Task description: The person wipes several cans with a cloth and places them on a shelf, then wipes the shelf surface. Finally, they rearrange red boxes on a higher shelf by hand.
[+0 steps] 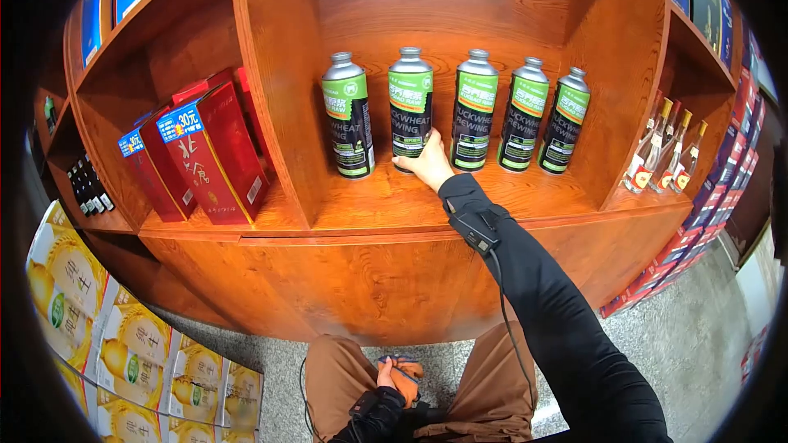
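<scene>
Head: right hand [427, 162] outstretched

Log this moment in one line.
right hand: gripping second can from left; left hand: holding orange item; five cans: upright on shelf

Location type: retail shop. Indicators: price labels [180, 123] on red boxes [217, 168], identical cans [475, 115] lined up on wooden shelving [386, 207], and stacked printed cartons [134, 353].
</scene>
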A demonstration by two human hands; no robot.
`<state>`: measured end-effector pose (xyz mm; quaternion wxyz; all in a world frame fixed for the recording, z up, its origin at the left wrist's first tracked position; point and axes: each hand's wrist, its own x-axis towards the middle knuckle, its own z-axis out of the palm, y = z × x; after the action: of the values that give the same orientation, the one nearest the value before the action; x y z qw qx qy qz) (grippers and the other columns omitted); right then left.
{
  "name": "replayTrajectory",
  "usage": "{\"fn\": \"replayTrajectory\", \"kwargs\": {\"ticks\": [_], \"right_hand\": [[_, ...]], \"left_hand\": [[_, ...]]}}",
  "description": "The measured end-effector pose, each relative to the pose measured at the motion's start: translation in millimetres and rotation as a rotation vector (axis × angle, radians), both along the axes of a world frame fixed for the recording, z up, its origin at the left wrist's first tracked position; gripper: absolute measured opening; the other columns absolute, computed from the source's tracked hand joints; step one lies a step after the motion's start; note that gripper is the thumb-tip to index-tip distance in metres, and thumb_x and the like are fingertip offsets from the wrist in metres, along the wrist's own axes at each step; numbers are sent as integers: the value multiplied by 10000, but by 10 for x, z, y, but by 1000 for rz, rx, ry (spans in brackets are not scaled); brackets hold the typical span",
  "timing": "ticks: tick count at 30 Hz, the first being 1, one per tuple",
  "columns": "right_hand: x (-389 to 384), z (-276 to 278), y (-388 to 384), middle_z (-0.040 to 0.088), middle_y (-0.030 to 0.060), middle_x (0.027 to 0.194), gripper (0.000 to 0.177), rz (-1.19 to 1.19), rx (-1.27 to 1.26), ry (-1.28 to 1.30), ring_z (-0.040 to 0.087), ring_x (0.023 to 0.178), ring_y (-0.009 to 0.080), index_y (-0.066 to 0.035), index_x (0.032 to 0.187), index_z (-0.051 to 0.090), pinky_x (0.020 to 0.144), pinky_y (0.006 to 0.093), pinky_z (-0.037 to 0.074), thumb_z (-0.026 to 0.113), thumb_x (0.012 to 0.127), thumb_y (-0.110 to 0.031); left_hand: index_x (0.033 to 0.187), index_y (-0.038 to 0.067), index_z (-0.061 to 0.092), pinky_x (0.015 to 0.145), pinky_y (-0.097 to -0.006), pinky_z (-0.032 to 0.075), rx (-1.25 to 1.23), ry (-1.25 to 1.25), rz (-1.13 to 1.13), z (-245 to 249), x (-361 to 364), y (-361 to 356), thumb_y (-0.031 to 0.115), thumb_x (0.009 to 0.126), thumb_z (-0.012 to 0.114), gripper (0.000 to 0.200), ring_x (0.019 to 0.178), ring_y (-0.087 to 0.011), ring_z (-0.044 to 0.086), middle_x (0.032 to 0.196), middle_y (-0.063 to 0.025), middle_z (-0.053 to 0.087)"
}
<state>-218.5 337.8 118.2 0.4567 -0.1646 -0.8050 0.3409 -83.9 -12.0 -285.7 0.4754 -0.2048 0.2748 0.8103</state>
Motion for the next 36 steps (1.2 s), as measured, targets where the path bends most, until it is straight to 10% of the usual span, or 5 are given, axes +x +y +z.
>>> {"fn": "replayTrajectory", "kwargs": {"ticks": [8,16,17,33,36], "right_hand": [[150,85,-186,489,307,1283,1068,-95,21,-77,511,1213,433,80,1351,350,1037,471,445,921,629,-462],[790,437,-180,580,151,1092,446,-577,428,479,537,1033,327,-9,1189,545,908,449,434,732,827,-190],[828,433,-126,571,167,1103,467,-639,382,475,525,1061,346,-4,1202,529,959,459,405,732,822,-183],[823,178,268,496,318,1308,1145,-472,-34,-57,489,1251,433,102,1410,337,1054,483,425,930,611,-466],[827,194,219,484,319,1323,1151,-509,-67,-107,465,1275,436,95,1419,326,1057,492,419,929,613,-464]], "left_hand": [[867,149,508,791,-460,525,-16,51,-66,138,-2,-101,387,1039,525,294,872,-278,621,916,-62,619],[841,146,503,808,-422,491,107,57,-86,-335,-122,-152,347,1044,532,287,845,-230,569,855,-34,569],[904,195,464,620,-782,460,186,-58,-114,-552,-200,-136,447,1067,398,307,851,-479,563,987,-123,539],[918,164,496,665,-677,530,-42,117,-142,-400,-134,-147,439,1054,449,311,850,-440,640,963,-172,633],[847,124,502,750,-427,516,-104,46,-57,-285,-60,-141,316,1060,503,287,773,-233,576,815,-53,562]]}}
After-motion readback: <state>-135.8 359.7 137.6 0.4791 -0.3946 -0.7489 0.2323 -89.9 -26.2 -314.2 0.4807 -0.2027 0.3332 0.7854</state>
